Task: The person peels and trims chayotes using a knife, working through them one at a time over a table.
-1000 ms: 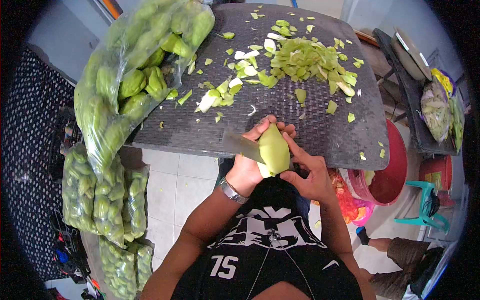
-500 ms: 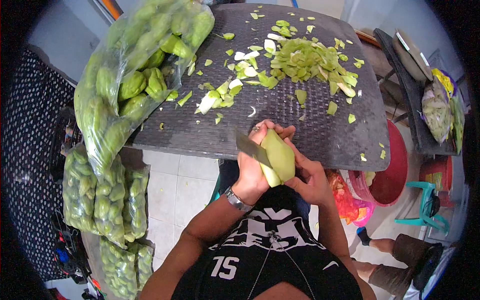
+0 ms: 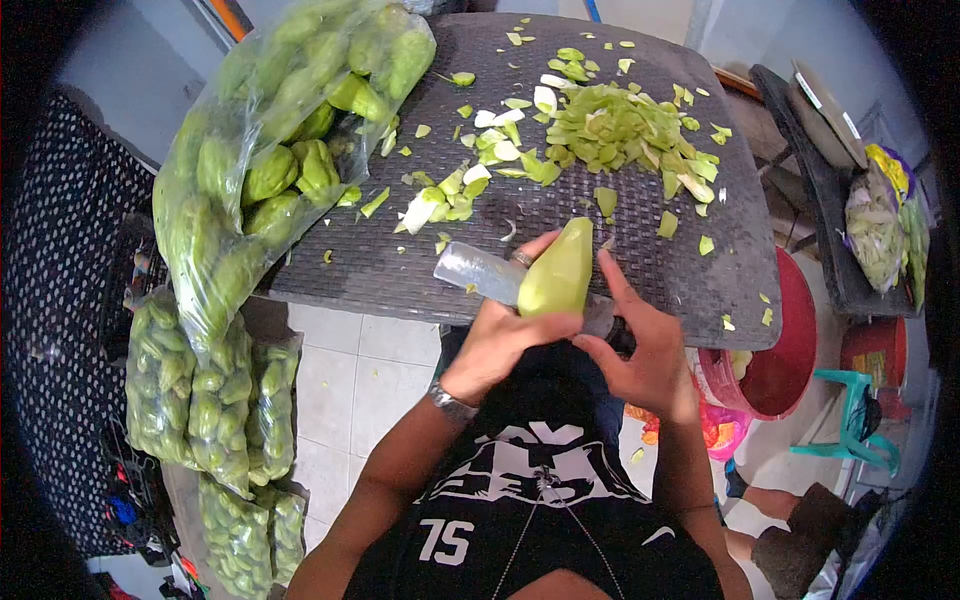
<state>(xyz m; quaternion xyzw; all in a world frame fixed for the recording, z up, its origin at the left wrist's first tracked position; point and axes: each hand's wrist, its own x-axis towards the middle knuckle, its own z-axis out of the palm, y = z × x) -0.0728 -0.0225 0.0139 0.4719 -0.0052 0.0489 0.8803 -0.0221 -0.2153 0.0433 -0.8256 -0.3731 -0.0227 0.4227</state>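
Observation:
Just off the table's front edge, my left hand [image 3: 505, 340], with a watch at the wrist, is closed around a peeled, pale green chayote [image 3: 558, 270]. The chayote points upward, narrow end away from me. A broad knife [image 3: 477, 272] lies crosswise behind it, blade sticking out to the left. My right hand [image 3: 640, 350] is on the right side, its thumb and forefinger apart and its other fingers curled at the knife's handle end, which is mostly hidden. Green peelings [image 3: 615, 130] lie heaped on the dark woven-pattern table [image 3: 380, 265], with paler slices scattered left of them.
A large clear bag of chayotes [image 3: 270, 175] covers the table's left side. More filled bags [image 3: 215, 400] stand below it. Right of the table are a red tub [image 3: 785, 340], a teal stool [image 3: 850, 425] and a side table [image 3: 790, 150]. Another person's legs [image 3: 775, 515] show lower right.
The chayote has turned more upright and moved slightly up. The knife blade has swung flatter and farther left, off the cut face. My right hand has shifted right, its thumb and forefinger spread.

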